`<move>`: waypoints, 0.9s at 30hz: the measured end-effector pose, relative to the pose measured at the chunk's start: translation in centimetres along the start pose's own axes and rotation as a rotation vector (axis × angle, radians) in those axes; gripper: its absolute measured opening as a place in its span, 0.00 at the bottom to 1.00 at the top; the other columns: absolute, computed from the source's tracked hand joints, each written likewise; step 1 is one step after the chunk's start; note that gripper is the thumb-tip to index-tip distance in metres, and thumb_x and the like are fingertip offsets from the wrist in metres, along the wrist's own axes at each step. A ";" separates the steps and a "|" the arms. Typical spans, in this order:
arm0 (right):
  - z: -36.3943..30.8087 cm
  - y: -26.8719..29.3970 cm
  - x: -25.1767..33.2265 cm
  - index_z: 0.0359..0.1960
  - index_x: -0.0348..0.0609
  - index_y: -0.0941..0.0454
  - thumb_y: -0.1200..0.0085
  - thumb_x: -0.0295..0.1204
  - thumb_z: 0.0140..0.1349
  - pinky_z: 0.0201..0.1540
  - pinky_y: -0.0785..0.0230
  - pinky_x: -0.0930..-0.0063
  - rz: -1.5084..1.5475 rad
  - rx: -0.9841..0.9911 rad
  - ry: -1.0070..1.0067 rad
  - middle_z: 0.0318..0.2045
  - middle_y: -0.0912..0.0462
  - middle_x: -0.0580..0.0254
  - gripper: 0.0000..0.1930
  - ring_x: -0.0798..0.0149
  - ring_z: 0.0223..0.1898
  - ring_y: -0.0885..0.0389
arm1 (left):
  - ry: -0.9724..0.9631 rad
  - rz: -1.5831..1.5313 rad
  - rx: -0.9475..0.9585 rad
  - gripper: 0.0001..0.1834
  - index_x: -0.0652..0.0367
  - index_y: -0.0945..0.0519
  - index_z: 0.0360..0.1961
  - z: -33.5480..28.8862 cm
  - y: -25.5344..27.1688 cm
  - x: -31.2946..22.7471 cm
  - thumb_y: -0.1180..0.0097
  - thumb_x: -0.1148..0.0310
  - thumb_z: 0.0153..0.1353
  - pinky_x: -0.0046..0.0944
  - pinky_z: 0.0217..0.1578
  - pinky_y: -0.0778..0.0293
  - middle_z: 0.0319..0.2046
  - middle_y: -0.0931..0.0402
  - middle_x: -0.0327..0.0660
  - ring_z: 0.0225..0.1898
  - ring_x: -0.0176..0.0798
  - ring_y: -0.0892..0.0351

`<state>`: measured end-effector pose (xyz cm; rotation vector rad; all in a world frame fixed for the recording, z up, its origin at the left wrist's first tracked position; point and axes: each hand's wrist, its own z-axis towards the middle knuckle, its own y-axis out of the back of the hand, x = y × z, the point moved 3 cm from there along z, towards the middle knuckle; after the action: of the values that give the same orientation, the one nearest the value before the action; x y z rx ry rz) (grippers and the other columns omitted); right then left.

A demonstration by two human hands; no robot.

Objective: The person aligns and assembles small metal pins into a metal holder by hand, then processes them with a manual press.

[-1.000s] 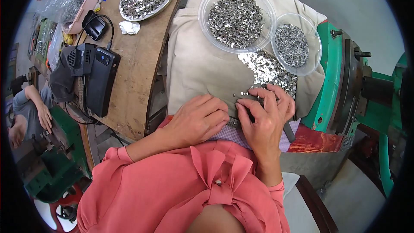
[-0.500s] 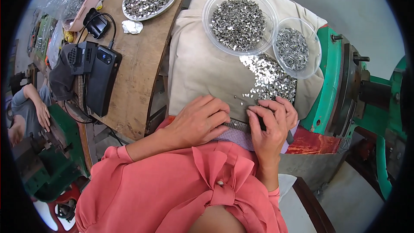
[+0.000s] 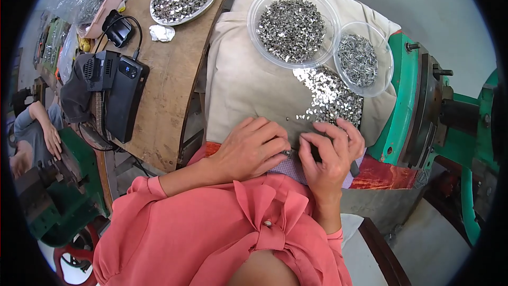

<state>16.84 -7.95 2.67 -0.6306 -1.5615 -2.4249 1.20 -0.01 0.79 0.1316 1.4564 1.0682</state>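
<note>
My left hand (image 3: pixel 253 147) is closed, its fingers curled over the near edge of the cloth. At its fingertips a small bit of dark metal shows, but what it holds is mostly hidden. Close to its right, my right hand (image 3: pixel 334 151) is curled around a dark metal strip (image 3: pixel 354 168), whose end sticks out beyond the wrist side. Just past the right fingertips lies a loose heap of small shiny metal pieces (image 3: pixel 330 95). Behind the heap stand a large clear round tub (image 3: pixel 254 32) of small grey metal pieces and a smaller clear tub (image 3: pixel 390 63) of thin silvery pins.
A wooden table (image 3: pixel 169 79) on the left bears a black power bank (image 3: pixel 127 98) with a cable, a crumpled white tissue (image 3: pixel 162 33) and a dish (image 3: pixel 154 13) of metal pieces. On the right stands a green machine (image 3: pixel 394 100). Another person's hand (image 3: pixel 52 140) rests near a green machine, far left.
My left hand has moved slightly right, covering the ridged metal strip that showed between my hands. My right hand has shifted a little left. The tubs stay put.
</note>
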 end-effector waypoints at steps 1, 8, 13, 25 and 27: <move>-0.4 0.4 -0.2 0.29 0.53 0.16 0.32 0.28 0.45 0.61 0.47 0.56 0.018 -0.002 -0.010 0.41 0.18 0.74 0.08 0.58 0.55 0.28 | -0.012 0.008 -0.002 0.11 0.52 0.20 0.35 0.1 -0.1 0.0 0.32 0.68 0.50 0.39 0.41 0.33 0.40 0.23 0.33 0.39 0.41 0.27; -2.8 1.0 0.0 0.30 0.57 0.15 0.31 0.30 0.45 0.60 0.46 0.57 0.031 0.085 0.007 0.41 0.18 0.75 0.09 0.58 0.55 0.28 | -0.021 0.019 0.003 0.08 0.51 0.19 0.33 0.3 -0.6 0.0 0.33 0.68 0.51 0.38 0.40 0.34 0.39 0.23 0.32 0.39 0.39 0.27; -1.4 0.9 -0.8 0.33 0.56 0.14 0.31 0.29 0.47 0.60 0.46 0.58 0.041 0.043 -0.010 0.41 0.18 0.74 0.10 0.58 0.54 0.28 | -0.016 -0.032 -0.013 0.09 0.53 0.20 0.33 0.3 -0.3 -0.1 0.32 0.70 0.51 0.40 0.39 0.32 0.40 0.23 0.36 0.38 0.41 0.26; 2.1 -1.4 0.1 0.34 0.53 0.14 0.32 0.30 0.50 0.62 0.50 0.54 -0.058 0.071 0.074 0.45 0.20 0.71 0.09 0.56 0.58 0.31 | 0.166 -0.082 -0.181 0.11 0.62 0.19 0.38 1.2 1.1 1.1 0.38 0.82 0.53 0.40 0.37 0.24 0.41 0.26 0.44 0.37 0.46 0.21; 2.2 -1.1 0.0 0.32 0.53 0.15 0.32 0.29 0.48 0.62 0.50 0.55 -0.033 0.069 0.071 0.45 0.20 0.72 0.08 0.56 0.58 0.30 | 0.176 -0.071 -0.168 0.11 0.61 0.19 0.38 1.5 1.0 1.0 0.38 0.82 0.53 0.40 0.37 0.24 0.41 0.26 0.44 0.37 0.45 0.21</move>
<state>16.91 -5.52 2.53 -0.5050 -1.6316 -2.3776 1.69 2.01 1.00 -0.1356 1.5086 1.1608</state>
